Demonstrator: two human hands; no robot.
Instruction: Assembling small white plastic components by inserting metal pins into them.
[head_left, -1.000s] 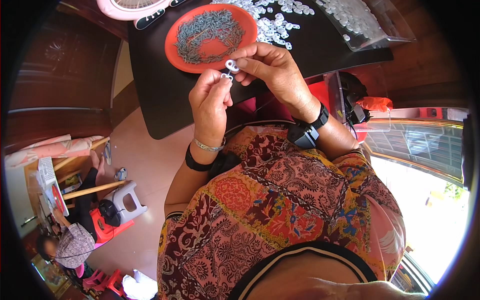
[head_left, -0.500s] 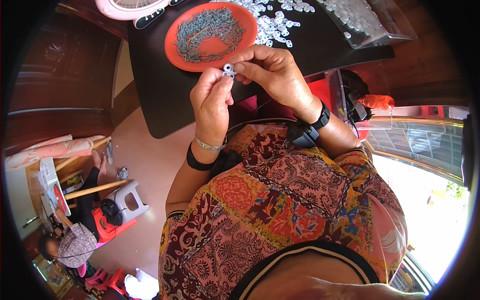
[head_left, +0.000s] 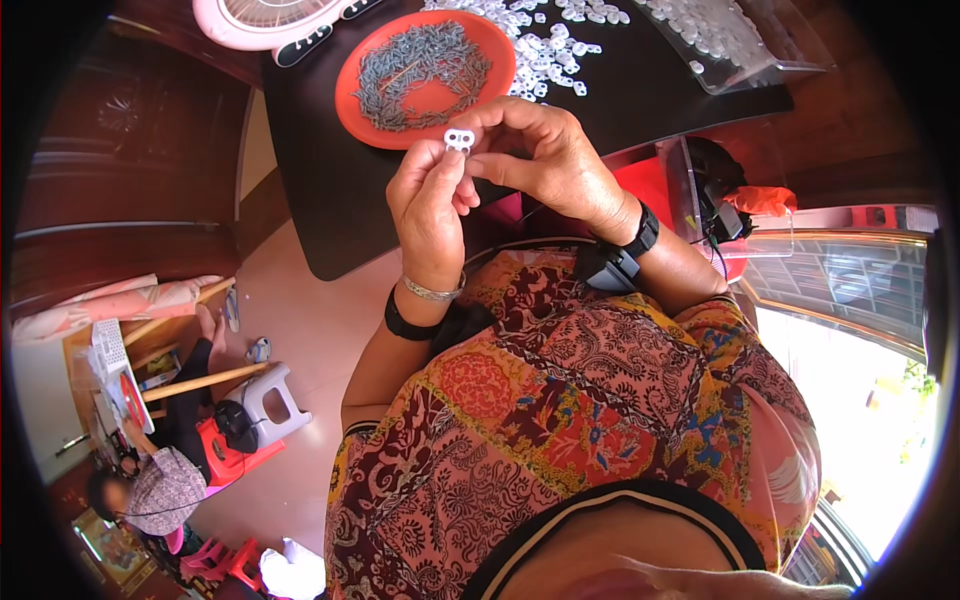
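Note:
Just in front of the red plate, my left hand [head_left: 430, 215] is closed, pinching a small white plastic clip [head_left: 459, 138] between thumb and fingers. The clip has two dark holes side by side; part of it is hidden behind the left thumb. My right hand [head_left: 548, 160] is curled around the clip's right side, its thumb low beside the left fingertips and its forefinger arched above. The exact contact of the right fingertips is partly hidden. Behind the hands, the red plate [head_left: 350, 108] holds many grey screws [head_left: 410, 70].
More white clips [head_left: 550, 60] lie on the black table [head_left: 330, 210], right of the plate. A clear tray [head_left: 745, 78] of clips stands at far right, a pink fan [head_left: 265, 22] at far left. Across the floor at left, a person [head_left: 160, 490] sits by a grey stool [head_left: 275, 405].
The white clip has turned so that both holes face up side by side. My right thumb has moved down off its face. The view has shifted slightly.

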